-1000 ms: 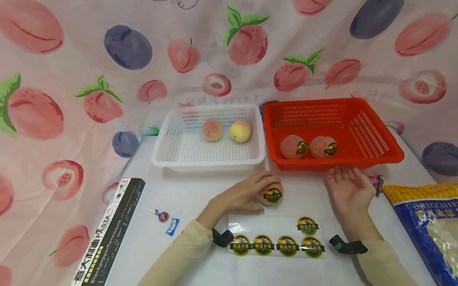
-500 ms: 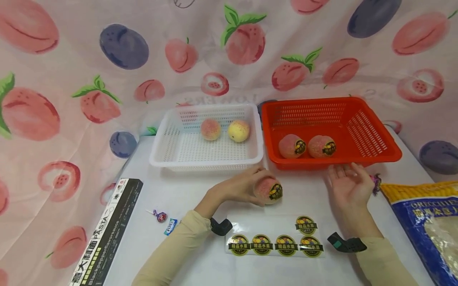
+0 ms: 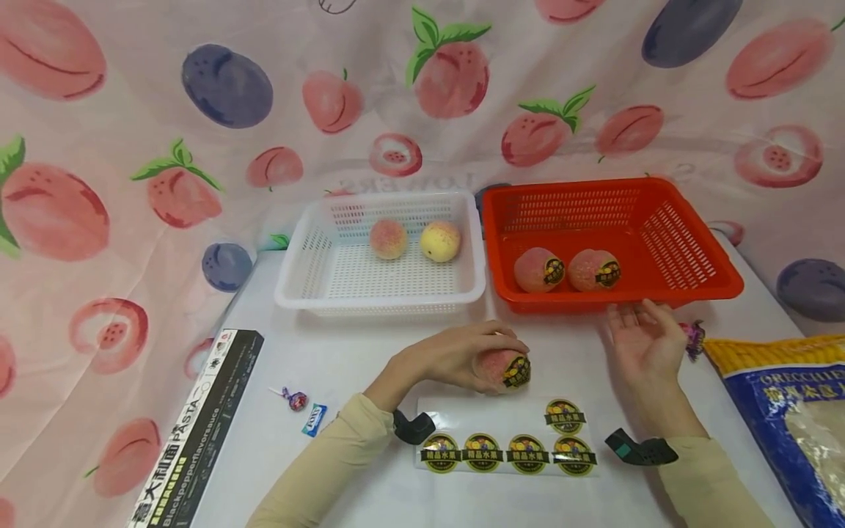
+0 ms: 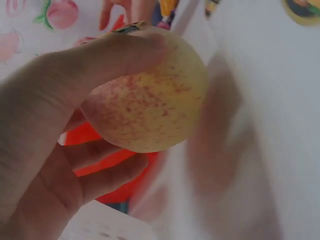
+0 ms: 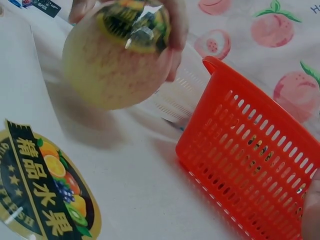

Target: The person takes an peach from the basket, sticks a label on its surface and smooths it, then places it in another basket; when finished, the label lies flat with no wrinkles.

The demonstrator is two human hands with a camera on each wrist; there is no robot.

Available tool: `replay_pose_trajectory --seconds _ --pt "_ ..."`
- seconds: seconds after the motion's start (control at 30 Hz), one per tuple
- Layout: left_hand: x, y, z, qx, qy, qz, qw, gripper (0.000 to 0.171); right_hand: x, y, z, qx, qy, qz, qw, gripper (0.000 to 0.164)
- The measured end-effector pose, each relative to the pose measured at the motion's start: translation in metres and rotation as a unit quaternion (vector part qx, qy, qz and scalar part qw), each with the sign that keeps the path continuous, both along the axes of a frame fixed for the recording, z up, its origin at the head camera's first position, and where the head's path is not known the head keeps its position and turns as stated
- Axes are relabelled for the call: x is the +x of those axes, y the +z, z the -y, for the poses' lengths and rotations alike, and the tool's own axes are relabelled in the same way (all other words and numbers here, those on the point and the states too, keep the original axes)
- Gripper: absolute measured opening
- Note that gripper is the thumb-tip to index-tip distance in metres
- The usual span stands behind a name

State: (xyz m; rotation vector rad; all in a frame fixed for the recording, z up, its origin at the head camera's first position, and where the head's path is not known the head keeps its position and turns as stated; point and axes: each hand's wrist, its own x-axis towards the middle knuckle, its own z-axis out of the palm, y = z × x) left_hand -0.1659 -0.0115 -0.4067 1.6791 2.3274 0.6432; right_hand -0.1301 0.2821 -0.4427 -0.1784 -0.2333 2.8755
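My left hand (image 3: 455,357) grips a peach (image 3: 496,369) from its left side, between thumb and fingers. The peach has a black and gold label on its right side. In the left wrist view its yellow, red-speckled skin (image 4: 155,110) faces the camera. A shadow lies below the peach in the right wrist view, so it appears lifted off the table. My right hand (image 3: 647,345) lies palm up with relaxed fingers at the front of the red basket (image 3: 667,242), holding nothing. Whether its fingertips touch the basket is unclear. Two labelled peaches (image 3: 540,270) sit inside that basket.
A white basket (image 3: 317,264) holds two peaches (image 3: 440,241) without visible labels. A sheet of round stickers (image 3: 485,411) lies in front of my hands. At left are a pasta box (image 3: 211,418), a lollipop (image 3: 297,400) and a small blue packet (image 3: 315,419); at right, a pasta bag (image 3: 779,411).
My left hand has taken a firmer hold of the peach and turned it, so its label now faces right. Lately the peach shifted slightly right and nearer. My right hand has barely moved.
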Motion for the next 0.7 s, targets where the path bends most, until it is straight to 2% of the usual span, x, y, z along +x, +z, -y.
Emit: replay_pose_trajectory --seconds 0.17,0.3,0.43,0.53,0.7 --pt "0.003 0.017 -0.007 0.013 -0.001 -0.007 0.9999 0.064 0.001 0.005 0.002 0.034 -0.008 0.008 0.999 0.047" --pt "-0.001 0.031 -0.013 0.034 0.0 -0.003 0.9994 0.064 0.001 0.009 0.004 0.082 -0.026 0.034 0.996 0.053" --pt "-0.009 0.041 -0.016 0.053 0.033 -0.013 0.998 0.064 0.0 0.011 0.005 0.108 -0.034 0.051 0.992 0.053" --pt "-0.017 0.044 -0.021 0.068 0.052 -0.008 0.9963 0.064 0.0 0.011 0.005 0.109 -0.036 0.056 0.992 0.052" --pt "-0.03 0.049 -0.036 0.107 0.061 0.037 0.9917 0.064 0.0 0.009 0.005 0.126 -0.04 0.056 0.99 0.051"
